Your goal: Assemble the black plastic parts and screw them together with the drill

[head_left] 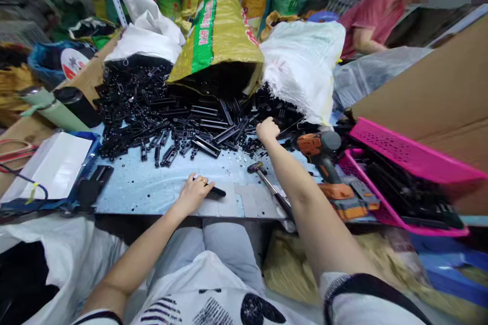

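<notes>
My left hand (195,193) is closed around a long black part (218,191), held low over the front edge of the table. My right hand (268,130) reaches to the back, fingers curled down at the edge of the heap of black metal parts (141,96). Whatever is in those fingers is hidden. Small silvery screws (247,150) lie scattered just in front of it. Below my right hand a hammer (269,185) rests with its head away from me. Beside my right forearm stands an orange and grey cordless drill (324,157).
A yellow-green woven sack (224,25) opens onto the heap, between white sacks (305,61). On the right is a pink basket (415,155) of black parts. Bottles (57,106) and a white sheet (51,165) are left. A person in red (375,20) sits behind.
</notes>
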`<state>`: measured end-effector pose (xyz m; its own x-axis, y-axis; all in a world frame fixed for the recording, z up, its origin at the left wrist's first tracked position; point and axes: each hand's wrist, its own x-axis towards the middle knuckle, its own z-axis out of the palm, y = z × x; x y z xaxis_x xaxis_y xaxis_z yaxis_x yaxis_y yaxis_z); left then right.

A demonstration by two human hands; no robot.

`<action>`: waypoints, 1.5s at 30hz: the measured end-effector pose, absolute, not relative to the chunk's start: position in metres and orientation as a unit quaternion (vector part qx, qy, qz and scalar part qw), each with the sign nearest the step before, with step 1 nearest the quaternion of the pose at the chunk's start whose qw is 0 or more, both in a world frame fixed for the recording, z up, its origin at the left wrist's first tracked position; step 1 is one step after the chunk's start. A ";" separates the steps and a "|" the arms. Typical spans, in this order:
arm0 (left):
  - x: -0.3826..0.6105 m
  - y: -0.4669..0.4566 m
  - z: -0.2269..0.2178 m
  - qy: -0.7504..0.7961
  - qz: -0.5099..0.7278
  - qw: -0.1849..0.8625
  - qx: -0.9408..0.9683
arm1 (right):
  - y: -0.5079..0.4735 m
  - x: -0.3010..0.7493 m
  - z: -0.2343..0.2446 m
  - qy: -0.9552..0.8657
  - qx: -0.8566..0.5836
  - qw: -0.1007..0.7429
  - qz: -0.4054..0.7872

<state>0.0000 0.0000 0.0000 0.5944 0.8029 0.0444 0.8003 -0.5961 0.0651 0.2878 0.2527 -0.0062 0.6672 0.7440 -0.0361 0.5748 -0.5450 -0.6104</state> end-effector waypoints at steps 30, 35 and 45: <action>0.004 -0.004 0.002 0.460 0.058 0.173 0.869 | -0.013 0.227 -0.002 -0.925 -0.378 -0.033 0.021; -0.002 -0.009 0.000 0.480 0.100 0.187 0.851 | -0.018 0.222 0.017 -0.922 -0.386 -0.035 0.016; -0.006 -0.003 -0.009 0.462 0.143 0.175 0.858 | -0.018 0.215 0.036 -0.925 -0.379 -0.032 -0.001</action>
<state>-0.0059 -0.0031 -0.0090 0.5319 0.8427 0.0835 0.7427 -0.5116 0.4320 0.2152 -0.0175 0.0357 -0.7102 0.7016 -0.0584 0.7014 0.7123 0.0271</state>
